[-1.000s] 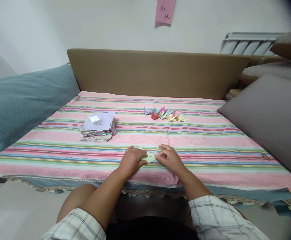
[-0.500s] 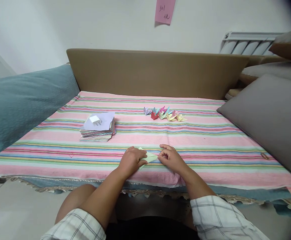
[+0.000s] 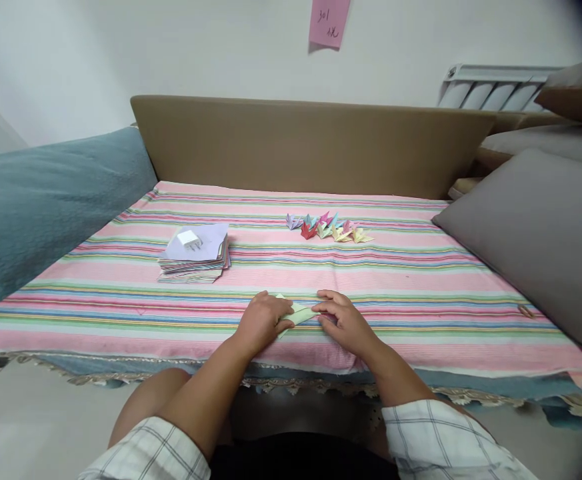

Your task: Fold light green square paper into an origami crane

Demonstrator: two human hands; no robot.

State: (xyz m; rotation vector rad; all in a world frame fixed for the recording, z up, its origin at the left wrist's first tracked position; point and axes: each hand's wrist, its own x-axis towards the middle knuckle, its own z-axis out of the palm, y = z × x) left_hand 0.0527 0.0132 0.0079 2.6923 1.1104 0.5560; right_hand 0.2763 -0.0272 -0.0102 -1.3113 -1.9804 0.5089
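Note:
A pale green folded paper [image 3: 301,316] lies on the striped cloth, its narrow point toward the right. My left hand [image 3: 262,321] grips its wide end, thumb below and fingers above, covering part of it. At the narrow end, my right hand [image 3: 345,321] has its thumb and index finger around the tip, and the other fingers are loosely bent. Farther back sits a group of small folded paper cranes, among them a red crane [image 3: 309,231] and a yellow crane [image 3: 361,235].
A stack of paper sheets [image 3: 194,270] stands at left, with a white plug adapter [image 3: 189,239] on top. The striped cloth [image 3: 121,280] covers the seat. Grey cushions [image 3: 535,233] lean at right. A small brown object [image 3: 525,311] lies near them.
The right thumb and index finger have spread a little and shifted onto the paper's tip, which appears slightly bent now. The left hand stays in place on the paper.

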